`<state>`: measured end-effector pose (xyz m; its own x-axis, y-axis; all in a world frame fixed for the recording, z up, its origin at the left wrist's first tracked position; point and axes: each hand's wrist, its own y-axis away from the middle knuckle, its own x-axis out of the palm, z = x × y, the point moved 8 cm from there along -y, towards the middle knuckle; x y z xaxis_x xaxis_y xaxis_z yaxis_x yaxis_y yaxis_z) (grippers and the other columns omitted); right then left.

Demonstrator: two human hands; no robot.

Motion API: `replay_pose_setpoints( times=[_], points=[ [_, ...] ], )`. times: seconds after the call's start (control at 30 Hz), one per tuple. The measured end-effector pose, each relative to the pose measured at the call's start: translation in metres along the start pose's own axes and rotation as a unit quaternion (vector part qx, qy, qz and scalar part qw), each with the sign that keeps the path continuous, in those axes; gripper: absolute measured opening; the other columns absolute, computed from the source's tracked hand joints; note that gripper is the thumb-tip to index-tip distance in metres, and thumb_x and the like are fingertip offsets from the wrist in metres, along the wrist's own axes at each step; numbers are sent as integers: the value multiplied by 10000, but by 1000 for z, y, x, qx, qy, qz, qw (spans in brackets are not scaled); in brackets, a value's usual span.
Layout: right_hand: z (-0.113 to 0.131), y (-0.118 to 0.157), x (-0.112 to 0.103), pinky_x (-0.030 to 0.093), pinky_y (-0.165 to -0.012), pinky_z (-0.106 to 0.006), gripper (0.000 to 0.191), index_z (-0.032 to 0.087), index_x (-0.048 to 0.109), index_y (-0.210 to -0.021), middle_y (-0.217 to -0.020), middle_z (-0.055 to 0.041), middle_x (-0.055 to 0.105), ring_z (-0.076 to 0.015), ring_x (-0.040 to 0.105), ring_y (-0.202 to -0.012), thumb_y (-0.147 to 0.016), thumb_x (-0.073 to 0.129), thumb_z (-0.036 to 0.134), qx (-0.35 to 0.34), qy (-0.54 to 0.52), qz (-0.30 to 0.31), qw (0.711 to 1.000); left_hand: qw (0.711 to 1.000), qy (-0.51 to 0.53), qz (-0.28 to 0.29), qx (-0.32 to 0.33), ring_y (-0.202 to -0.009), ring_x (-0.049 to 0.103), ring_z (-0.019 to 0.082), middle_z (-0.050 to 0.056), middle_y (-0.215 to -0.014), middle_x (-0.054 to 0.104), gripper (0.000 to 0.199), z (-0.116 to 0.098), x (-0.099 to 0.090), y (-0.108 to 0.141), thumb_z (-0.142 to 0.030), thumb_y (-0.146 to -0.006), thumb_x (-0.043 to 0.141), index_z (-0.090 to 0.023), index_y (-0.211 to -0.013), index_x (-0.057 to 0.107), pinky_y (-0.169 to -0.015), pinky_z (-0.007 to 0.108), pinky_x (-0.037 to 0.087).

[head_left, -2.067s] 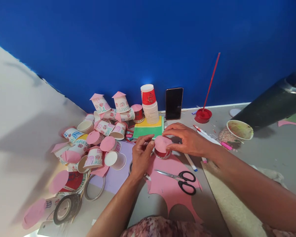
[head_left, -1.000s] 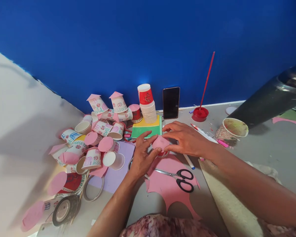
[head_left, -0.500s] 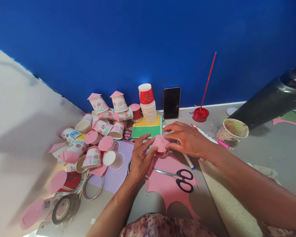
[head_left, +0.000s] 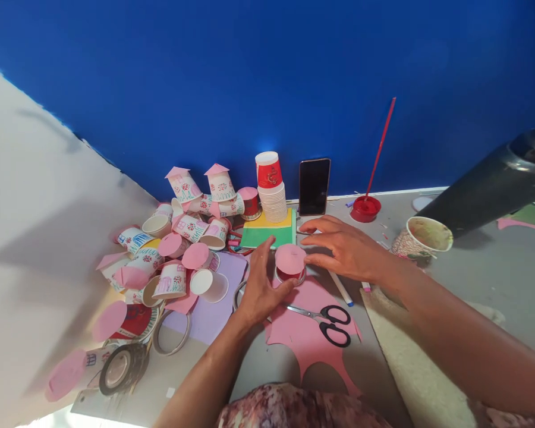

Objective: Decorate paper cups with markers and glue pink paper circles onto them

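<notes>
A small red cup (head_left: 290,278) stands upside down on the table, with a round pink paper piece (head_left: 290,259) on top. My left hand (head_left: 265,291) is at the cup's left side, thumb and fingers spread, the thumb near its base. On the right, my right hand (head_left: 339,246) has its fingers apart, with fingertips close to the pink disc's edge. Black-handled scissors (head_left: 318,317) lie on a cut pink sheet (head_left: 289,342) in front of the cup. A marker with a blue end (head_left: 341,288) rests under my right hand.
Decorated paper cups (head_left: 169,279) with pink tops crowd the left, near tape rolls (head_left: 116,370). Behind are a cup stack (head_left: 274,199), a phone (head_left: 314,187) and a red pot (head_left: 365,209). A patterned cup (head_left: 421,241) and dark bottle (head_left: 481,178) stand right.
The fingers of both hands have opened and moved slightly away from the pink disc, which now looks flatter on the cup. The whole view has shifted a little.
</notes>
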<state>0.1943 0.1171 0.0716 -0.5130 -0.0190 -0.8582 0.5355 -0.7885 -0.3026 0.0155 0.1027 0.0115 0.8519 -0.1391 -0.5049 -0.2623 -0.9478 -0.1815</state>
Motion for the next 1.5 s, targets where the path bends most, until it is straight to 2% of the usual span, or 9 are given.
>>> replay_pose_setpoints(
  times=[0.2,0.37,0.5,0.57,0.7,0.97,1.17,1.33,1.5],
  points=[
    [4,0,0,546,-1051,-557,200,214,793,-1089,-1342,-138,686,-356,627,-1260,-953,685,312,-1,11,6,1000,995,84,-21,-57,-1312,595,283,125,-1397,614,903,6,11,-3,-263,-748,821,-256,-1542,392,-1165,455,413],
    [7,0,3,538,-1062,-555,224,229,773,-1141,-1351,-141,670,-346,615,-1267,-949,691,312,-5,1,-12,1000,993,45,-93,-62,-1369,524,311,133,-1440,527,915,13,5,3,-274,-732,838,-264,-1538,404,-1178,483,394],
    [11,0,12,528,-1071,-571,261,215,764,-1167,-1359,-162,654,-361,601,-1278,-940,712,334,-12,-8,-21,1000,999,26,-40,-16,-1426,449,342,117,-1469,485,935,10,0,5,-328,-738,852,-317,-1557,401,-1203,533,367],
    [12,0,14,527,-1070,-571,276,202,757,-1188,-1364,-174,643,-360,596,-1274,-959,691,339,-12,-11,-33,999,998,55,-21,2,-1424,457,331,109,-1487,465,759,8,-6,6,-397,-863,748,-347,-1550,429,-1189,532,392],
    [13,0,16,535,-1061,-550,268,187,762,-1179,-1357,-178,637,-346,595,-1258,-995,640,339,-18,-13,-57,998,998,55,-25,26,-1436,457,305,125,-1524,450,503,4,-16,4,-464,-1020,535,-301,-1496,540,-1212,527,371],
    [15,0,24,559,-1018,-548,224,176,788,-1114,-1340,-185,652,-342,604,-1211,-996,644,300,-36,-3,-62,997,999,-14,-22,33,-1504,410,300,137,-1588,468,474,2,-13,5,-478,-1040,512,-269,-1457,601,-1247,535,320],
    [16,1,20,553,-1035,-544,251,163,768,-1160,-1343,-186,650,-339,599,-1221,-988,656,306,-43,-7,-74,996,998,47,-37,2,-1505,419,297,99,-1578,510,511,12,-19,0,-521,-1021,520,-297,-1476,581,-1209,501,392],
    [15,1,21,553,-1036,-538,271,170,758,-1186,-1350,-171,658,-343,612,-1225,-957,697,302,-36,-7,-69,997,997,76,-26,-13,-1467,465,310,98,-1512,583,505,11,-19,-1,-555,-996,544,-292,-1417,635,-1239,531,347],
    [4,1,9,547,-1040,-497,340,147,719,-1243,-1301,-158,696,-318,635,-1217,-975,671,351,-8,-30,-130,991,988,132,33,-73,-1405,530,313,118,-1612,454,893,15,-3,4,-458,-826,784,-323,-1598,354,-1200,546,403]
  ],
)
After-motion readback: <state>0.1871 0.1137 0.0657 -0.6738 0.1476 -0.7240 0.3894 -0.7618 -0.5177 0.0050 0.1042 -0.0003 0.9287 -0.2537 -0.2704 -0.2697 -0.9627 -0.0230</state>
